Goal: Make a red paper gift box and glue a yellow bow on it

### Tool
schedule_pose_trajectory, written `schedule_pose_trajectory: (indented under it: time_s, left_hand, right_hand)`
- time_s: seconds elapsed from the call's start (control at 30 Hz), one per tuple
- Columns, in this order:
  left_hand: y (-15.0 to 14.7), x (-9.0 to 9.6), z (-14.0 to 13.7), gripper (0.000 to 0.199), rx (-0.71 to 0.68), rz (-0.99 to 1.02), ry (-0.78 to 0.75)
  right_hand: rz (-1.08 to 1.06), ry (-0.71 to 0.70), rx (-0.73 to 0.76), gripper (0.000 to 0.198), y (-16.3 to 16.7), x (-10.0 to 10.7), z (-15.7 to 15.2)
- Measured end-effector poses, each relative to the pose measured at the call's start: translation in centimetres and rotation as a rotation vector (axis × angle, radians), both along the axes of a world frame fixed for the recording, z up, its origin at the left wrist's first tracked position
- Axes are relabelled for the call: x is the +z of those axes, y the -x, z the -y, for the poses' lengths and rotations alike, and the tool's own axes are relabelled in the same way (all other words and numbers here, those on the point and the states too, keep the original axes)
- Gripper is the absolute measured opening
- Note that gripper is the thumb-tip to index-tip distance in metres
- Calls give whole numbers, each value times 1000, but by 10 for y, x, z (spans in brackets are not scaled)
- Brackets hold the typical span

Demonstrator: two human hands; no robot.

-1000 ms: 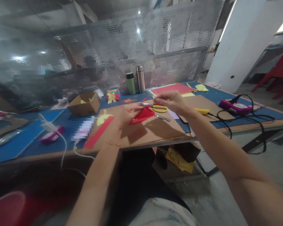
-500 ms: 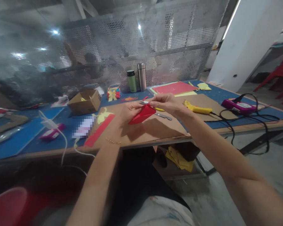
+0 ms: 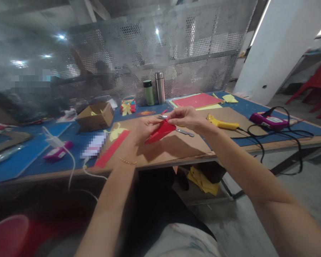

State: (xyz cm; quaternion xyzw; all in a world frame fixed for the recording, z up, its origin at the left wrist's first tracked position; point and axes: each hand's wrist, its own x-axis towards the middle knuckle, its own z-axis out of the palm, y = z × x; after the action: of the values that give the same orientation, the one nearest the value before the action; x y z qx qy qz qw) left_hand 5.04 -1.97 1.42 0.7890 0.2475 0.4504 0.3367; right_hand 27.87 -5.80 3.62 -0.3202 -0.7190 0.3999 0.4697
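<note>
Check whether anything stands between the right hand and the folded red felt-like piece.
Nothing visible does: the right hand pinches the top of the folded red felt-like piece, while the left hand holds its left side.

A bright red, folded piece of thin sheet material point(image 3: 160, 133) is held tilted above the desk point(image 3: 242, 142), pinched between the left hand point(image 3: 146, 128) and right hand point(image 3: 186, 116), its top bunched, its broad flat flap slanting down leftward.

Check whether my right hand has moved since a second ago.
Yes: against the steel flask, the right hand has shifted left and slightly down in view, to the red piece.
</note>
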Motion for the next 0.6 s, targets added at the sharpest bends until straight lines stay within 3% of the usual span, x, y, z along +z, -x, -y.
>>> schedule_pose_trajectory:
  time_s: [0.33, 0.6]
  left_hand:
    - [-1, -1, 4, 32, 2, -68, -49]
    - [-2, 0, 5, 30, -12, -83, -93]
  right_hand:
    - [196, -160, -118, 15, -2, 8, 6]
    - [220, -193, -128, 31, -1, 9, 9]
